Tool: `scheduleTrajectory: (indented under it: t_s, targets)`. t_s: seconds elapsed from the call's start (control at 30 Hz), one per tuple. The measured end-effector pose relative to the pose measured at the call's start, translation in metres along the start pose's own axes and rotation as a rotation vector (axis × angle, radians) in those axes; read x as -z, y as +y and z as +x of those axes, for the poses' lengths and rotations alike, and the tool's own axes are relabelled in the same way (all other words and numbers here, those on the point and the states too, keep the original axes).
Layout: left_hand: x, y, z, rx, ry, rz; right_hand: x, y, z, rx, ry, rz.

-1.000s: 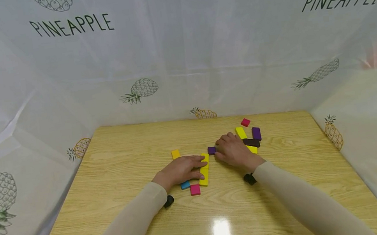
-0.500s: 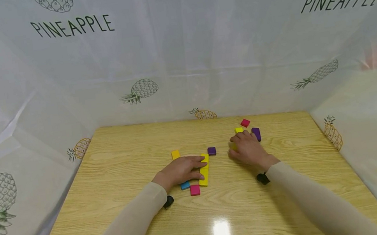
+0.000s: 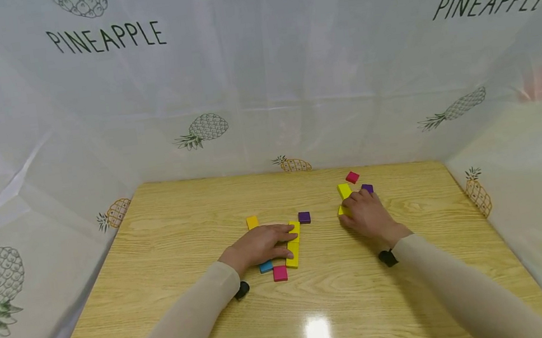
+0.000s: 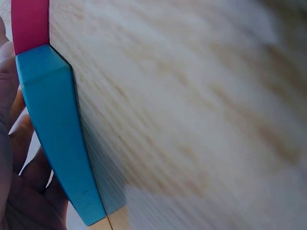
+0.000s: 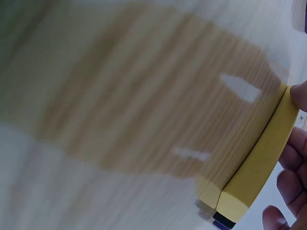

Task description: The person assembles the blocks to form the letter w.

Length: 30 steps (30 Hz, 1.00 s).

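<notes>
My left hand (image 3: 260, 243) lies with its fingers outstretched, fingertips resting on two yellow blocks (image 3: 294, 253) laid end to end. Beneath and around it are an orange block (image 3: 253, 222), a blue block (image 4: 57, 129) and a pink block (image 3: 280, 273), which meets the blue one in the left wrist view. My right hand (image 3: 368, 216) has its fingers curled over a yellow block (image 5: 259, 167), with the thumb against one end. Dark and purple edges (image 5: 223, 221) show beyond that block. A purple square block (image 3: 304, 218) sits between the hands.
Behind my right hand lie another yellow block (image 3: 344, 190), a purple block (image 3: 367, 188) and a pink square (image 3: 352, 177). The wooden table (image 3: 179, 203) ends at a white pineapple-print curtain (image 3: 340, 70).
My right hand has left the purple square block and moved right to the yellow block, which shifts slightly right with it. The black block is now covered by the hand. My left hand stays put.
</notes>
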<state>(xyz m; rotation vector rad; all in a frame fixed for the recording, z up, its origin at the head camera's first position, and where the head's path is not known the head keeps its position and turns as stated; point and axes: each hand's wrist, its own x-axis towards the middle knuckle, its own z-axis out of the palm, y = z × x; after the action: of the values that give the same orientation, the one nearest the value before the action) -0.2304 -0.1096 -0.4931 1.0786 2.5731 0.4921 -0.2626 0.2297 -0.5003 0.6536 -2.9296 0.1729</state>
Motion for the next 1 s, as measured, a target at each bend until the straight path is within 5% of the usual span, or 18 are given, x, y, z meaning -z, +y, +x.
scheduleTrajectory:
  t_s: [0.5, 0.73, 1.0]
  targets:
    - [0.001, 0.0, -0.001, -0.002, -0.001, -0.001, 0.014, 0.034, -0.007, -0.061, -0.037, -0.011]
    - [0.002, 0.001, -0.002, 0.012, -0.009, -0.006, 0.025, 0.042, 0.012, -0.008, -0.019, -0.007]
    - [0.001, 0.001, -0.001, 0.008, -0.009, 0.006, 0.031, 0.042, 0.035, 0.025, -0.128, -0.045]
